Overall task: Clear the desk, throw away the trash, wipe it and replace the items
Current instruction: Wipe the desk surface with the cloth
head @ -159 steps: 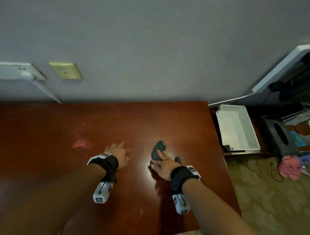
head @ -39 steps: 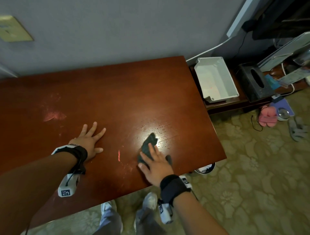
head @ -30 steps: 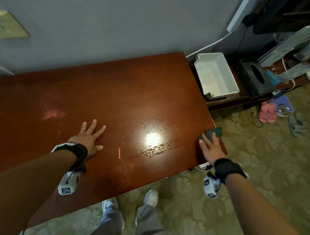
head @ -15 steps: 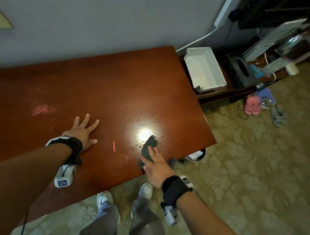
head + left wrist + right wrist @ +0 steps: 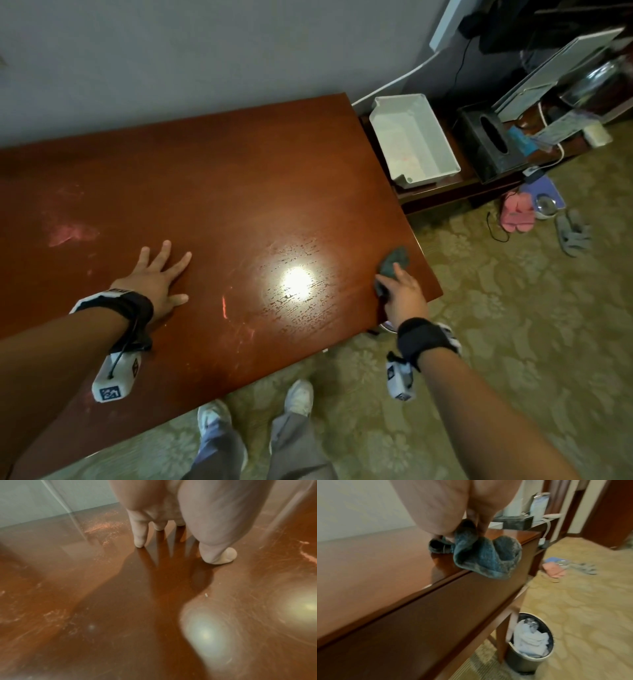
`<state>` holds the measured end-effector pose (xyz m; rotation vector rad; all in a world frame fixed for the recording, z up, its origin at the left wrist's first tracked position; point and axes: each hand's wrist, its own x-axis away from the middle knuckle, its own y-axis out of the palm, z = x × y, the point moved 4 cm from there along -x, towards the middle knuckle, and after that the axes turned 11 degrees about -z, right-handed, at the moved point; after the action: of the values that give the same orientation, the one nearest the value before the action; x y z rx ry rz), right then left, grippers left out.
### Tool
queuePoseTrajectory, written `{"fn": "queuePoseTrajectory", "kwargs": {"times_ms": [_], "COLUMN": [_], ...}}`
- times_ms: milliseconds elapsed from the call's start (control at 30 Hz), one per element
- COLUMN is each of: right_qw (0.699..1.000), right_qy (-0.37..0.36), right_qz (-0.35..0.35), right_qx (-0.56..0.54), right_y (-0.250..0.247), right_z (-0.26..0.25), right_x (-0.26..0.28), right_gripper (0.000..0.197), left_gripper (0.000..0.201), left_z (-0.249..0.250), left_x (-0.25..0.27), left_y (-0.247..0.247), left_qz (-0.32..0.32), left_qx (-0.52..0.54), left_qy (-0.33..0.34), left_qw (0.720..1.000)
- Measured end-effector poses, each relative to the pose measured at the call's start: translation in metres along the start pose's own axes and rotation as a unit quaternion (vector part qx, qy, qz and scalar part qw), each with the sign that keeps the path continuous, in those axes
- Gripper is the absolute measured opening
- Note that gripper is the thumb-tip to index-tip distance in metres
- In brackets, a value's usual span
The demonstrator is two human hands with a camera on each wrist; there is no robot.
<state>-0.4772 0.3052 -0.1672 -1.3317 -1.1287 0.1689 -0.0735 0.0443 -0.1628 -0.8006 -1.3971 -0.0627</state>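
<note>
The reddish-brown desk [image 5: 239, 171] is bare apart from my hands and a cloth. My left hand [image 5: 161, 277] lies flat on it with the fingers spread; in the left wrist view the fingertips [image 5: 139, 539] touch the wood. My right hand [image 5: 404, 294] presses a dark blue-green cloth [image 5: 394, 260] onto the desk's right front corner. In the right wrist view the cloth [image 5: 488, 555] is bunched under my right hand [image 5: 453, 507] and partly hangs over the front edge. Pale scuffs [image 5: 68, 233] mark the left part of the top.
A white tray [image 5: 414, 137] and a black tissue box [image 5: 489, 144] sit on a lower side table to the right. A metal bin [image 5: 530, 642] with white paper stands under the desk corner. Pink slippers [image 5: 517, 216] and grey slippers [image 5: 572, 233] lie on the carpet.
My right hand has swept the cloth from the front middle of the desk to its right front corner. My left hand has stayed flat in place.
</note>
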Motion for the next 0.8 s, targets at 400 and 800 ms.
{"fn": "queuePoseTrajectory", "kwargs": {"times_ms": [400, 800], "right_qw": [0.984, 0.909], "right_qy": [0.099, -0.349], "right_qz": [0.026, -0.211], "right_qx": [-0.142, 0.087], "right_y": [0.005, 0.139], "right_z": [-0.027, -0.316], "right_x": [-0.004, 0.117], "right_gripper": [0.095, 0.079], "left_gripper": [0.083, 0.08], "left_z": [0.003, 0.001], "left_x": [0.002, 0.011], "left_y": [-0.001, -0.006], "left_qz": [0.011, 0.013], "left_qx": [0.007, 0.029], "left_qy": [-0.01, 0.003], "left_qw": [1.0, 0.999]}}
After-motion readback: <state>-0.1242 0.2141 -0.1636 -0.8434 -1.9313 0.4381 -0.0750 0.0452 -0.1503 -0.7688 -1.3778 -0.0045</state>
